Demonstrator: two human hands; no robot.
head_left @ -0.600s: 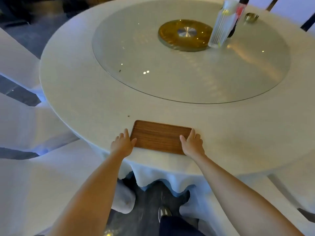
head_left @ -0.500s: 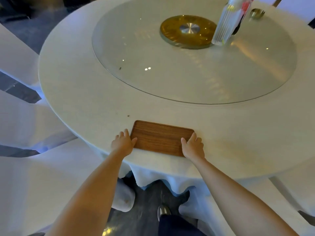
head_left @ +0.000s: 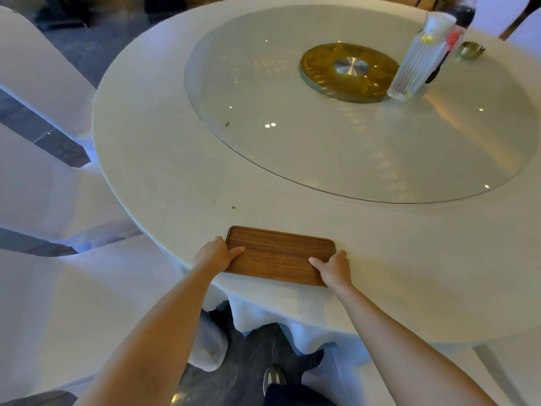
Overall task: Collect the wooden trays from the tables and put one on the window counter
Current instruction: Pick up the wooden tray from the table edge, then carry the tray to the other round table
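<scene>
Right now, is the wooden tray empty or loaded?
Empty. The wooden tray shows bare wood grain between the left hand and right hand gripping its ends.

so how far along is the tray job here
Nothing looks delivered yet. In hand: the left hand and right hand grip the short ends of the wooden tray, thumbs on top, at the near edge of the round table. Left: lifting it, carrying it off; no window counter shows.
</scene>
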